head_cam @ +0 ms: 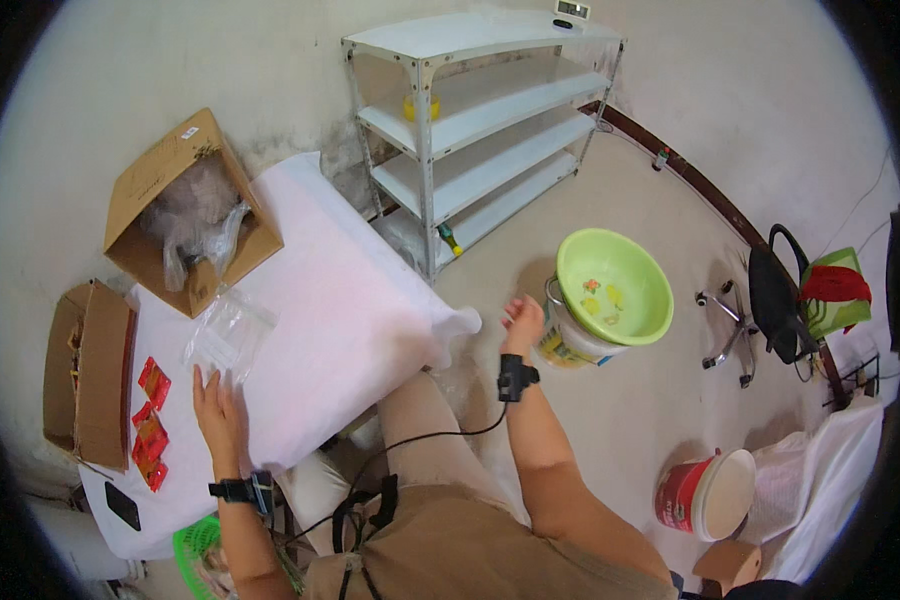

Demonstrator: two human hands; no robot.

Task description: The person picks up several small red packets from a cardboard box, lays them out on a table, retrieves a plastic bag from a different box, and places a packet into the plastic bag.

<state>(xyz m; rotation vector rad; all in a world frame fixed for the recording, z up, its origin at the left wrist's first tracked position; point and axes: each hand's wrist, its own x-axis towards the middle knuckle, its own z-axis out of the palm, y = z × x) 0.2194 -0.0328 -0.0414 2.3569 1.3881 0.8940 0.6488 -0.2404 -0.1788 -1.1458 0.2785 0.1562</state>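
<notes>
My left hand [217, 424] is over the white-covered table with its fingers spread. Its fingertips are at the near edge of a clear plastic bag [232, 334]; whether they touch it I cannot tell. Left of that hand, several small red packets [150, 442] lie in a loose row. My right hand [523, 324] hangs in the air past the table's right end, fingers loosely curled and apart, with nothing visible in it. Just beyond it, a light green plastic basin [641, 281] rests on a bucket [566, 349]. Both wrists wear black strapped devices, and a cable crosses my lap.
Clear plastic bags fill an open cardboard box [131, 202] on the table. A second carton [105, 379] and a phone [122, 506] lie at the left. Metal shelving [424, 172] stands behind. A red-and-white bucket [675, 495], office chair [742, 330] and green basket [191, 555] surround me.
</notes>
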